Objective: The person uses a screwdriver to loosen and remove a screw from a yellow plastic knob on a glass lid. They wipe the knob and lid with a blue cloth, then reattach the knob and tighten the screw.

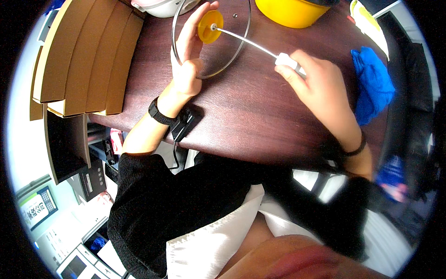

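Observation:
A round clear glass lid (232,51) with a metal rim stands tilted above the table. My left hand (187,69) grips it at its lower left rim, with fingers reaching up behind the yellow round knob (204,35). In my right hand (320,81) is a screwdriver (251,42) with a white handle and a long thin shaft. Its tip meets the small fitting at the knob's centre; whether it sits in a screw slot is too small to tell. A small round metal piece (235,16) shows near the lid's upper right.
A yellow pot (288,13) stands at the far side, beside a white appliance (162,6). Cardboard (88,56) covers the left of the dark wood table (241,116). A blue cloth (373,86) lies at the right. A black device (185,124) with a cable sits near the front edge.

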Demonstrator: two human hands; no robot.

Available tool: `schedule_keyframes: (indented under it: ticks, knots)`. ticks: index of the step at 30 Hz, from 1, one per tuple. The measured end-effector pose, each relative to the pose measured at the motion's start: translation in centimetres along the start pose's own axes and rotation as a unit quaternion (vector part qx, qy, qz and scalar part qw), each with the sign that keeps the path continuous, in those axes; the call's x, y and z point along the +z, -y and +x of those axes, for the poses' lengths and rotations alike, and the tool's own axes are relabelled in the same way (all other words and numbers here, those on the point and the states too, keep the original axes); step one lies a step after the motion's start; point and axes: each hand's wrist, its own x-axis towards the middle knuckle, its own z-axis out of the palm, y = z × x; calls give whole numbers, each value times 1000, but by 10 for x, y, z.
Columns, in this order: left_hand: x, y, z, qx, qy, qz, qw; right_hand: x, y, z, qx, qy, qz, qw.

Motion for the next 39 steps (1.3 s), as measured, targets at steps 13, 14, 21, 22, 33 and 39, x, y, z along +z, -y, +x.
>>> schedule_keyframes:
  ticks: [13,14,21,22,33,39]
  knots:
    - [-5,4,4,45,-32,22,998,5,7,3,291,260,566,726]
    - [-3,3,4,42,-33,26,998,7,8,3,289,260,568,725]
    - [-3,3,3,55,-21,34,998,10,11,2,289,261,577,718]
    - [-3,3,3,54,-22,32,998,11,12,2,290,261,578,717]
    - [-3,2,3,51,-22,34,998,12,11,0,286,262,585,712]
    - [-2,1,1,68,-11,44,997,6,11,1,256,272,510,775]
